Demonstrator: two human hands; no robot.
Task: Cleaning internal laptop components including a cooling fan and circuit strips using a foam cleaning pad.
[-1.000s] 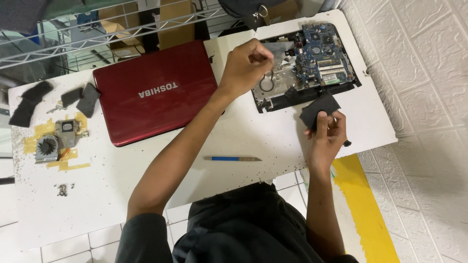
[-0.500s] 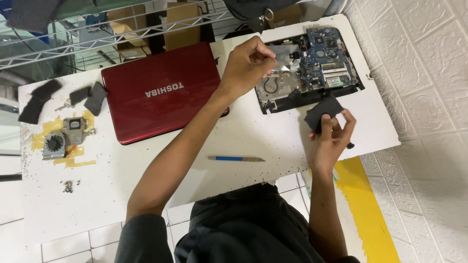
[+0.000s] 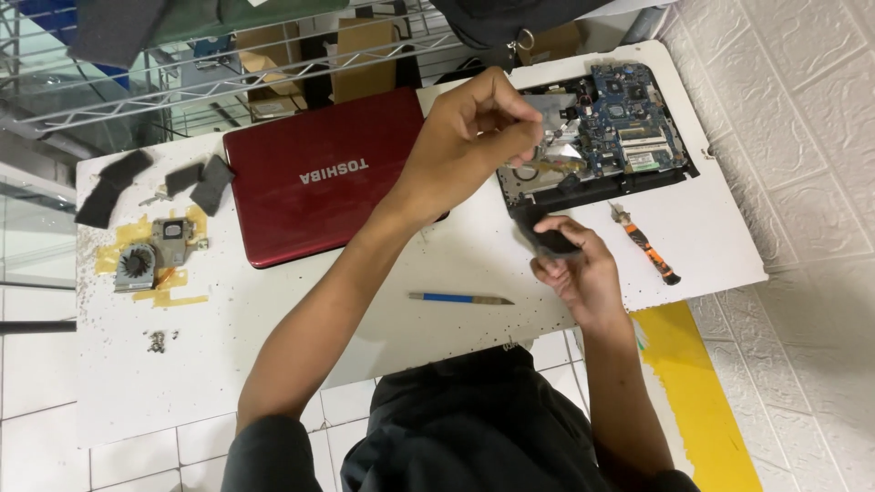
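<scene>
An opened laptop base [image 3: 629,137] with a bare blue circuit board lies at the table's far right. My left hand [image 3: 474,137] hovers at its left edge, fingers pinched on a silvery metal part [image 3: 558,150] with a copper-coloured strip. Just below it, near the base's front edge, my right hand [image 3: 579,269] grips a flat black piece [image 3: 545,239]. Both hands are close together, a short gap between them.
On the white table [image 3: 273,364] lie a closed red laptop [image 3: 319,182], an orange-and-black screwdriver [image 3: 647,248], a blue pen-like tool [image 3: 460,298], a fan [image 3: 137,264] on yellow tape, black pieces [image 3: 118,182] and small screws [image 3: 157,342]. A wire shelf [image 3: 228,82] runs behind.
My right hand has carried the black piece left, toward the left hand, uncovering the screwdriver. My left hand stays pinched over the laptop base's left edge.
</scene>
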